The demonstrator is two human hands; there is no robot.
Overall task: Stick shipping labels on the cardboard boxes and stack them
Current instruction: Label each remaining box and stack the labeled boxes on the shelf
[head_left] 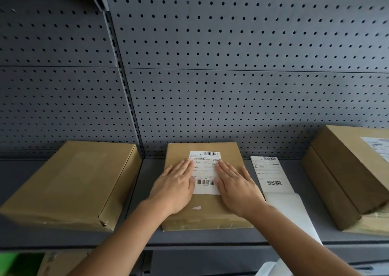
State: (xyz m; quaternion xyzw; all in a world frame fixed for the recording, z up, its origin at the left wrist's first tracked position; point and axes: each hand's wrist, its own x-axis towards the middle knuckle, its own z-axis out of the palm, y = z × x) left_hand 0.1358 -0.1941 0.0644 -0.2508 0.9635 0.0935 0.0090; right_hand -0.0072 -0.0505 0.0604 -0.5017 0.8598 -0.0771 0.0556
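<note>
One shipping label (205, 171) lies on the middle cardboard box (205, 210), mid-shelf against the pegboard (231, 65). The left hand (175, 186) and right hand (235, 188) press flat on its side edges, fingers together. Four boxes are visible in all: a plain box (69, 183) toward the left end and two stacked boxes (347, 170) at the right end. A spare label sheet (271, 173) lies on the bare shelf (147, 174) between.
</note>
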